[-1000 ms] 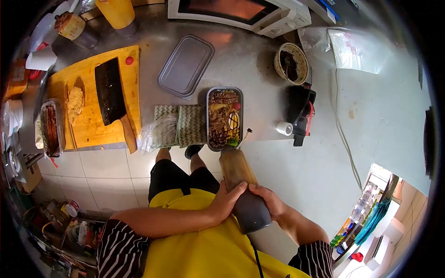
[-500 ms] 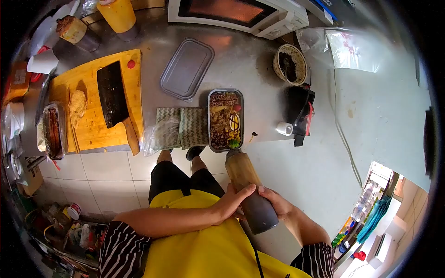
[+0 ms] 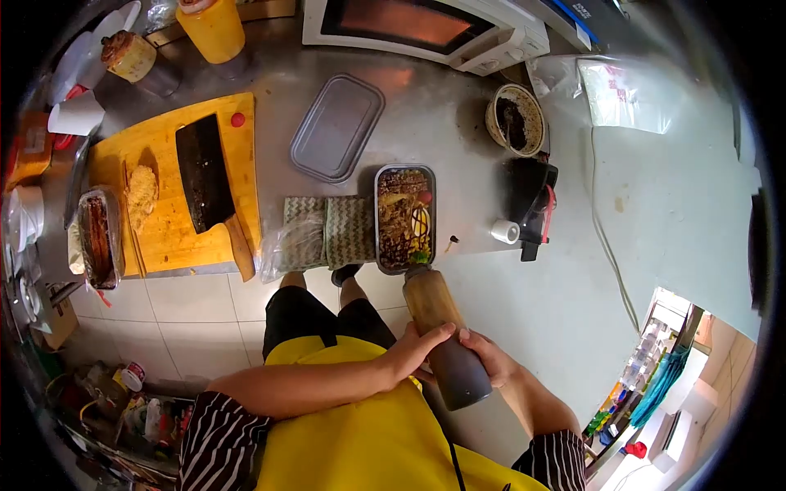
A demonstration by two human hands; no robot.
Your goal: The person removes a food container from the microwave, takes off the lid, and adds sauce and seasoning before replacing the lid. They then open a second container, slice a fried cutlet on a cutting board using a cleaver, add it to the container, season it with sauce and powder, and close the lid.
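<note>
A squeeze bottle with dark sauce in its lower part is held tilted between both hands. My left hand wraps round its left side, and my right hand grips it from the right. The bottle's nozzle points at the near end of a meal box. Inside the box are shredded meat, dark grains, a cherry tomato, broccoli and an egg striped with dark sauce. A dark plastic lid lies just beyond the box. Left of the box is a folded patterned cloth with clear plastic on it.
On the left, a wooden cutting board carries a cleaver, chopsticks and a breaded piece of food. A microwave stands at the back. A bowl with dark residue and a white roll are on the right.
The view has shifted slightly, so the table things appear a little right and lower. Both hands keep their hold on the bottle, which stays tilted at the box's near end.
</note>
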